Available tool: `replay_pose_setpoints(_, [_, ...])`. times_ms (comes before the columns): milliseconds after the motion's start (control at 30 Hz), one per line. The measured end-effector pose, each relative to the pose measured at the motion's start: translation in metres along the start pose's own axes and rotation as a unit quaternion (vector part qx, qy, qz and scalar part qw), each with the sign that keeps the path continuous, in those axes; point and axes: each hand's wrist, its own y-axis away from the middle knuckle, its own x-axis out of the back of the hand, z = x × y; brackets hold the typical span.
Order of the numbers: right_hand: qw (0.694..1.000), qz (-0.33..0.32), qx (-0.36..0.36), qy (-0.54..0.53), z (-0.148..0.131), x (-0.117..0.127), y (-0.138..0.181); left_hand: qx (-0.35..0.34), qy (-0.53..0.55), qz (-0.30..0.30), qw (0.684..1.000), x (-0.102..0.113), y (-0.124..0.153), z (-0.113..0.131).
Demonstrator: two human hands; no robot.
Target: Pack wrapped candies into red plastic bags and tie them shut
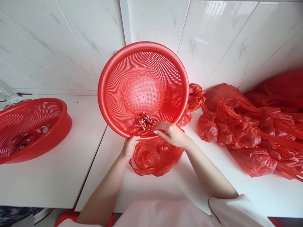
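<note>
A round red perforated basket stands tilted up on its near edge, its open side facing me. A few small red wrapped candies lie at its low rim. My left hand grips that near rim from below, at the mouth of a red plastic bag lying just under the basket. My right hand rests over the rim beside the candies, fingers stretched toward them and holding nothing I can see. The bag shows a wrapped piece inside.
A second red perforated basket with several wrapped candies sits at the left on the white counter. A heap of red plastic bags covers the right side. White tiled wall behind. A seam splits the counter.
</note>
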Motion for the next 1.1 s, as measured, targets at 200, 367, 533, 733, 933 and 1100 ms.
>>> replay_pose_setpoints(200, [0.994,-0.043,-0.025,0.093,0.009,-0.032,-0.001,0.027,-0.001,-0.008,1.0,-0.003,0.002,-0.004])
replay_pose_setpoints(367, [0.996,-0.057,0.006,0.071,0.007,-0.023,0.001,-0.01,0.03,0.004,1.0,-0.002,-0.001,0.002])
replay_pose_setpoints(533, [0.997,-0.04,0.017,0.061,0.003,-0.014,0.0,-0.012,0.028,-0.003,1.0,0.0,0.0,0.007])
replay_pose_setpoints(733, [0.984,0.041,-0.031,0.17,0.001,-0.03,-0.002,-0.01,0.019,-0.006,1.0,0.0,0.0,0.001])
replay_pose_setpoints(933, [0.987,-0.001,-0.023,0.156,0.01,-0.026,0.002,-0.03,0.015,0.012,0.999,-0.001,0.001,0.002])
replay_pose_setpoints(1100, [0.998,-0.007,0.017,0.053,0.016,-0.004,0.004,-0.072,0.001,0.029,0.997,0.005,-0.003,0.005])
